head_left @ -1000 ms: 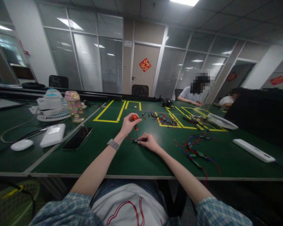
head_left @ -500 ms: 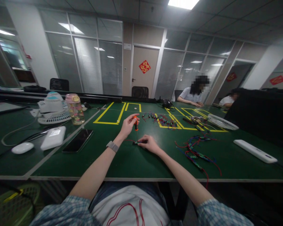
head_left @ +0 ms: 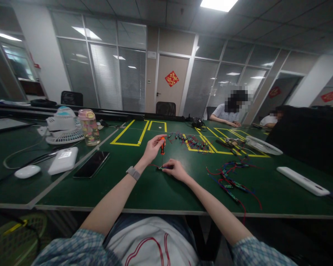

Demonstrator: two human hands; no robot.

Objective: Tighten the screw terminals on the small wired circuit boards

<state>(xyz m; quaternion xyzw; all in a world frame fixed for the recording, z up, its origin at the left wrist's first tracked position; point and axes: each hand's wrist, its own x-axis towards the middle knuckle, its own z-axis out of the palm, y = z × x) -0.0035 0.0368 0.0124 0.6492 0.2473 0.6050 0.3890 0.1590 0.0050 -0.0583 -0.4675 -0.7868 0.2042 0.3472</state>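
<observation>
My left hand point(head_left: 152, 148) pinches the orange handle of a small screwdriver point(head_left: 162, 146), held upright with its thin shaft pointing down. The tip meets a small green circuit board point(head_left: 160, 168) lying on the green table point(head_left: 155, 188). My right hand point(head_left: 176, 169) rests on the table with its fingers pressed down on that board, and red wires trail from it. A grey watch sits on my left wrist.
A black phone point(head_left: 91, 163), a white power bank point(head_left: 63, 160) and a white mouse point(head_left: 27, 171) lie left. A fan point(head_left: 61, 125) and a bottle point(head_left: 89, 126) stand behind them. Wired boards point(head_left: 230, 179) and a white bar point(head_left: 302, 180) lie right. Two people sit at the far right.
The view has shifted slightly. My left hand has moved a little right and up with the screwdriver; my right hand stays on the board.
</observation>
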